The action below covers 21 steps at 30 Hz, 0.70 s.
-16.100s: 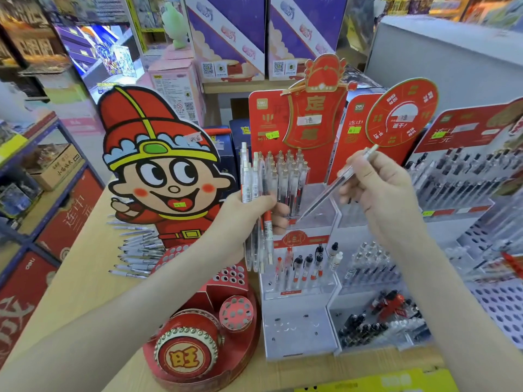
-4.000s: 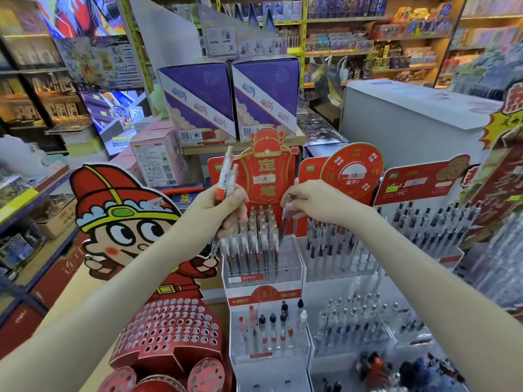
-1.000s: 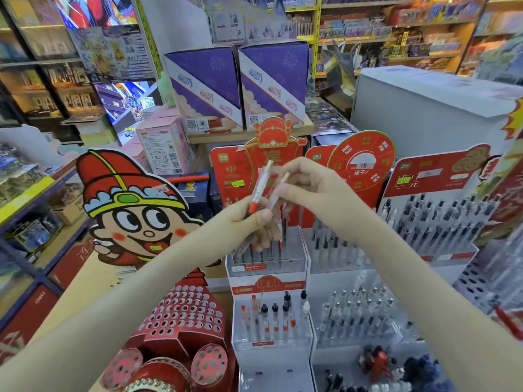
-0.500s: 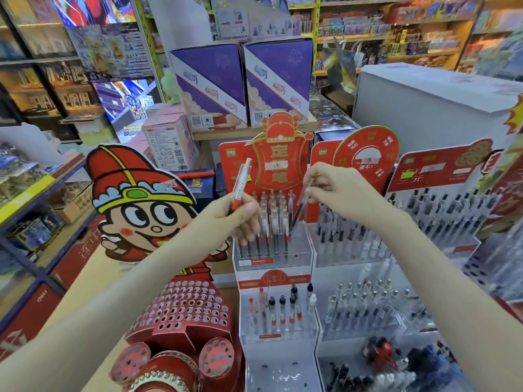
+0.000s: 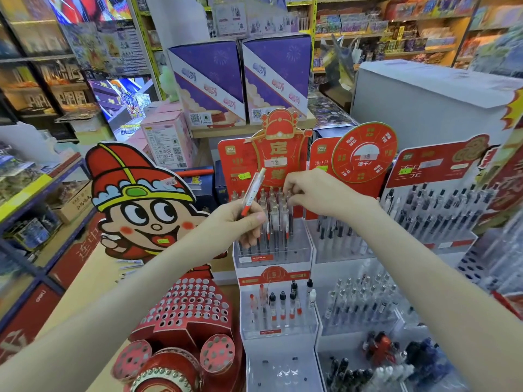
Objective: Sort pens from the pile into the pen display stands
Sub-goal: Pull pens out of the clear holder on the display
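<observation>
Left hand [image 5: 237, 222], at frame centre, grips 1 white pen [image 5: 252, 190] with a red grip section. The pen is tilted, tip down, in front of the top tier of the centre display stand [image 5: 271, 260]. Right hand [image 5: 319, 193], right of centre, curls its fingertips [image 5: 289, 190] onto the tops of the upright pens [image 5: 276, 219] in that tier; whether they pinch 1 cannot be told. The loose pile [image 5: 127, 267] lies on the surface [image 5: 93, 280] at left centre, below the cartoon cutout [image 5: 135, 205].

hands [image 5: 235, 224] [image 5: 319, 193]: 2 | held pen [image 5: 252, 193]: 1 | purple boxes [image 5: 209, 80] [image 5: 278, 77]: 2 | cartoon cutout [image 5: 141, 199]: 1
</observation>
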Motion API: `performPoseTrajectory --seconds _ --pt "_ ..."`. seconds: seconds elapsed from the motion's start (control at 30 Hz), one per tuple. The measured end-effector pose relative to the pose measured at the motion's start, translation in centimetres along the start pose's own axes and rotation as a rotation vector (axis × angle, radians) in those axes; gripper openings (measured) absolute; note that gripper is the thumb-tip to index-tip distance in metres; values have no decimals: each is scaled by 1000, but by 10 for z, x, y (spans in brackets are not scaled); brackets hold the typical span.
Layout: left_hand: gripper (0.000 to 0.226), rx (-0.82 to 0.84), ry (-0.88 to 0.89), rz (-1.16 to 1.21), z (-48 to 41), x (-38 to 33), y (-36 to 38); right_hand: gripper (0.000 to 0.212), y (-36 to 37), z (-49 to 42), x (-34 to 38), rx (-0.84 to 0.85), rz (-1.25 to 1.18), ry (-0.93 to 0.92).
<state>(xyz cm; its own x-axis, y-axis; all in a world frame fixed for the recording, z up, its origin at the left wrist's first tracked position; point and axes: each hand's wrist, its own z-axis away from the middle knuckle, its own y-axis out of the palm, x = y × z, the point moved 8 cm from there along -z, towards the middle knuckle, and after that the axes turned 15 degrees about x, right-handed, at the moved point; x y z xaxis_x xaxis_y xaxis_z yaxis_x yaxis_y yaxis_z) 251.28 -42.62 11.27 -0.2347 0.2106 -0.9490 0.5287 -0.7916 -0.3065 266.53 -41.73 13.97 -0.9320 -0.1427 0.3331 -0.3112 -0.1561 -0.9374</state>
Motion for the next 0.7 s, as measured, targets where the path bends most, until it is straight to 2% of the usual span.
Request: performPoseTrajectory --seconds 0.17,0.23,0.27,0.33,0.37,0.5,0.57,0.7 --pt "15 23 -27 -35 -2 -2 6 11 6 -1 -7 75 66 62" --pt "14 23 -39 -61 -2 -2 6 13 2 6 -6 20 87 78" --pt "14 20 -43 -75 -2 -2 6 17 -4 13 -1 -64 67 51" --pt "15 12 -37 -95 -4 -3 7 25 -17 33 17 -231 -120 -75" --pt "16 7 -33 -119 -6 -4 8 25 -19 42 28 -260 -252 -141" --pt "16 8 -8 -278 -16 -14 18 4 -12 55 56 -211 -553 -287" --pt "5 -37 52 -410 -17 -23 19 6 -15 60 52 -232 -656 -290" --pt "32 -307 372 -859 4 -42 6 7 -33 79 16 -356 -786 -187"
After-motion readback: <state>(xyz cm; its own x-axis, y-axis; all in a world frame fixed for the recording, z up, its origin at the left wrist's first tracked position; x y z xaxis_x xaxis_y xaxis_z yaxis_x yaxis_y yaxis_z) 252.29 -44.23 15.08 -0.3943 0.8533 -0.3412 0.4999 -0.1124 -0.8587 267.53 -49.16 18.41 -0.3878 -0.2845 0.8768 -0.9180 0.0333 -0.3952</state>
